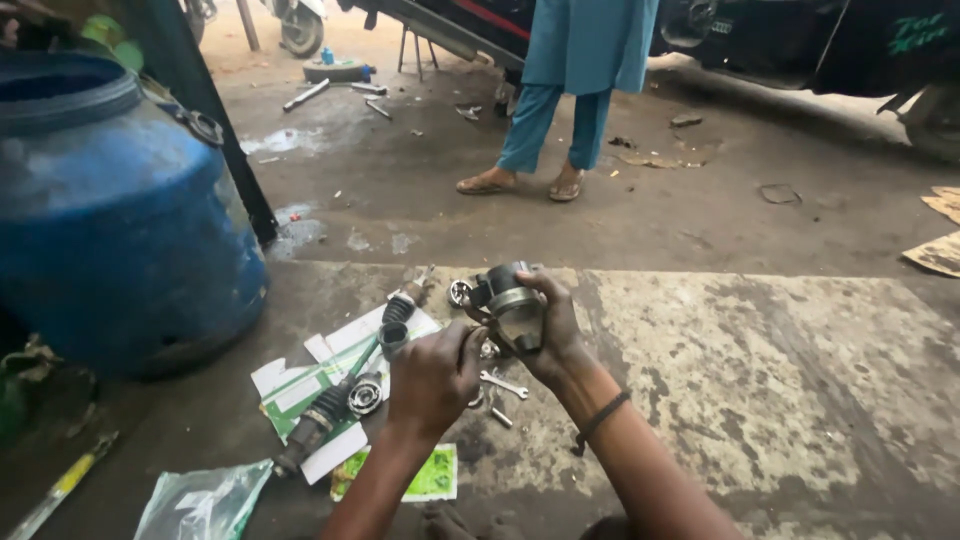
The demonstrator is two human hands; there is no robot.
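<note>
My right hand [560,335] grips a greasy metal joint housing [512,305] held up over the concrete floor. My left hand [435,375] is closed at the lower side of the same housing; what its fingers hold is hidden. Below my hands lies a drive shaft [345,390] with black rubber boots and a bearing [365,396], resting on flattened white-and-green cardboard [300,385]. A small spanner [503,383] lies on the floor just under my hands. A black band sits on my right wrist.
A big blue drum [120,220] stands at left. A person in blue clothes and sandals [560,90] stands ahead by dark vehicles. A clear plastic bag [200,500], a green packet [430,480] and a yellow-handled tool [60,490] lie near me. Tools and wet patches are farther off.
</note>
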